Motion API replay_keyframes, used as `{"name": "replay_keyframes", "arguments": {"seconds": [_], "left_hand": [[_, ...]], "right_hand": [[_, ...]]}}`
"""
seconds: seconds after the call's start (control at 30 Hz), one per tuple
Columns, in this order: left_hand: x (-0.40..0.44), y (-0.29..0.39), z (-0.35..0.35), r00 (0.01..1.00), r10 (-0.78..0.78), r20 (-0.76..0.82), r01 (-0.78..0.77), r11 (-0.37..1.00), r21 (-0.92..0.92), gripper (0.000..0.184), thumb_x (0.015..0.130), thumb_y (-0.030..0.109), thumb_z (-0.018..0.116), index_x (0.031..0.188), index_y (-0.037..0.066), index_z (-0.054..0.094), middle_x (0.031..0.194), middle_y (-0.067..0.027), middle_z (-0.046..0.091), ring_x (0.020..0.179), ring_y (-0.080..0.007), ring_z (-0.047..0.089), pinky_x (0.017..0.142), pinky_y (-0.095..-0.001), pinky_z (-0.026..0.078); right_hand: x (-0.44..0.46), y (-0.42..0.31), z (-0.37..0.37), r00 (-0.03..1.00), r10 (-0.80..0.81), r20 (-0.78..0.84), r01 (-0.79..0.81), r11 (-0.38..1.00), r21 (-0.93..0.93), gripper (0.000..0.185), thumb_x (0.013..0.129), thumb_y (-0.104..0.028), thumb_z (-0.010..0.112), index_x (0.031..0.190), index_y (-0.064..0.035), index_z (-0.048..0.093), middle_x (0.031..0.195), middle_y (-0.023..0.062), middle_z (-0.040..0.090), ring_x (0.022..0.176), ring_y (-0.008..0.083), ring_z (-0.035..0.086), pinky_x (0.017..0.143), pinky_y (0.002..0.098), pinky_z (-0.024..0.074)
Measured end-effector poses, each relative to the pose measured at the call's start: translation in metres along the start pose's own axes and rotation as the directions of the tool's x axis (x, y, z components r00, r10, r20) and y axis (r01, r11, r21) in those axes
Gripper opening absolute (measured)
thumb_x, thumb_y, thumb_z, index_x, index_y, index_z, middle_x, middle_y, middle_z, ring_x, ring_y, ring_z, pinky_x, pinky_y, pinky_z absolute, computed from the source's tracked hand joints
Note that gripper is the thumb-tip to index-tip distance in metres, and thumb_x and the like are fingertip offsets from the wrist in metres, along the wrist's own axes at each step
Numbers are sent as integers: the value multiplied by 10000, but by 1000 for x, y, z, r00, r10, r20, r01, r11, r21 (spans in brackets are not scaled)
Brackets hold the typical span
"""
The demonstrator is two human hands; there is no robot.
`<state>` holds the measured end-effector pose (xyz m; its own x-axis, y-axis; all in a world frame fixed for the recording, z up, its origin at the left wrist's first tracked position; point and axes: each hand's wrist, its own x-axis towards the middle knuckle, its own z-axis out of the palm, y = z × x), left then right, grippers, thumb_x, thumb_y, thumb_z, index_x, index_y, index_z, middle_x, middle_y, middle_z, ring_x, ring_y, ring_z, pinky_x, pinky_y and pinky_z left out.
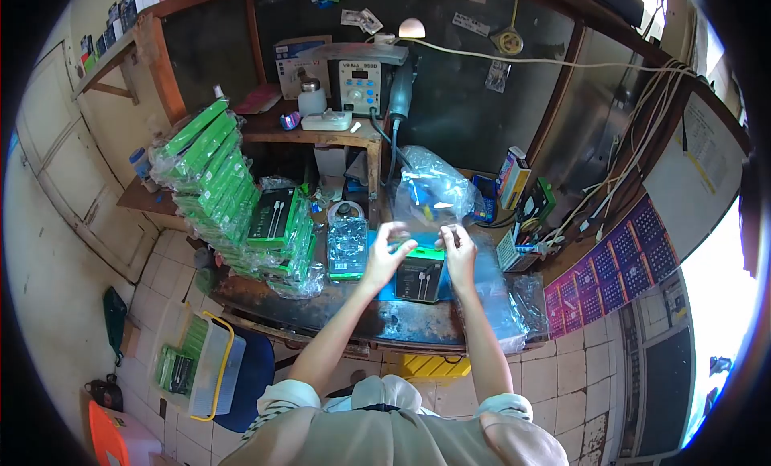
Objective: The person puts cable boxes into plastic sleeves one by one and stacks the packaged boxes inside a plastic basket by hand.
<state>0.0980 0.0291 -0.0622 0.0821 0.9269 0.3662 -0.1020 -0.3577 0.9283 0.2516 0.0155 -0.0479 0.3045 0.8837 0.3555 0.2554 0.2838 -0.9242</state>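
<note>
- Beige clothing (385,438) fills the bottom edge.
- Left hand (385,261): curled, blurred; cannot tell whether grasping.
- Right hand (459,257): fingertips close together; grip unclear.
- Black-and-green box (418,279): between both hands, over the worktop (337,305).

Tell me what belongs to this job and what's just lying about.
Likely the job:
- black-and-green cardboard box
- tall stack of plastic-wrapped green boxes
- flat clear plastic sheets

Apparently just lying about:
- white boxy electronic station
- purple paper calendar

White ctrl unit (360,89) reads approx. "959D", brand unclear; other txt too small.
</note>
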Motion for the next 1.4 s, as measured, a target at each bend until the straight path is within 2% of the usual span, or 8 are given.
{"name": "replay_keyframes", "arguments": {"seconds": [0.13,0.47,0.93,1.0,1.13,1.23,1.33,1.4], "left_hand": [[-6,-21,6,993,-48,-106,71,973,220,221,806,210,621,747,3,572,713,-63,609,700,-126,574,635,-278,440],[7,2,10,959,105,-263,-57,981,184,190,852,168,573,748,13,538,636,-69,613,590,-114,590,553,-256,445],[-4,-19,-16,971,-150,-186,180,970,160,179,796,143,639,846,19,519,727,-70,599,625,-134,579,566,-267,457],[-4,-17,-16,944,245,-219,-148,913,381,285,760,139,659,972,23,510,943,-123,575,854,-212,575,735,-315,455],[5,16,-29,828,266,493,-505,735,452,573,649,254,728,1148,99,493,1028,-80,573,1037,-219,515,989,-387,304],[9,2,-32,807,124,577,-426,800,423,606,619,250,754,1161,141,506,990,-49,608,1014,-211,534,986,-381,305],[8,-3,-32,831,156,535,-412,819,400,589,621,221,756,1149,125,513,993,-68,603,956,-240,564,881,-356,416],[5,-9,-29,861,142,489,-347,866,361,585,622,228,765,1135,104,513,1000,-83,597,926,-252,581,819,-342,455]], "right_hand": [[-3,-3,8,984,-163,-78,158,986,-56,145,873,-126,508,811,-1,547,623,64,552,564,135,550,535,270,420],[-5,-16,14,974,-153,-168,139,986,-95,150,880,-125,499,794,-7,535,635,80,563,542,141,552,513,283,417],[-3,42,1,934,352,62,-356,932,75,151,824,-151,581,743,-47,506,611,33,545,539,80,497,492,224,378],[-2,55,0,914,402,61,-405,913,45,125,799,-129,586,762,-51,496,646,37,548,573,99,510,515,228,397],[-4,57,-2,885,458,89,-464,883,67,175,754,-118,610,822,-30,476,672,68,564,595,142,545,535,278,430],[-2,45,-5,930,366,0,-360,913,-192,194,729,-106,621,817,-21,470,781,117,554,713,189,553,631,308,443],[0,10,-10,967,-235,-103,181,908,-377,248,748,-85,620,954,-10,505,946,148,513,871,247,523,775,323,422],[1,-15,-10,960,-227,164,245,965,-96,345,758,-117,640,1063,-25,506,963,119,559,896,225,557,793,317,432]]}}
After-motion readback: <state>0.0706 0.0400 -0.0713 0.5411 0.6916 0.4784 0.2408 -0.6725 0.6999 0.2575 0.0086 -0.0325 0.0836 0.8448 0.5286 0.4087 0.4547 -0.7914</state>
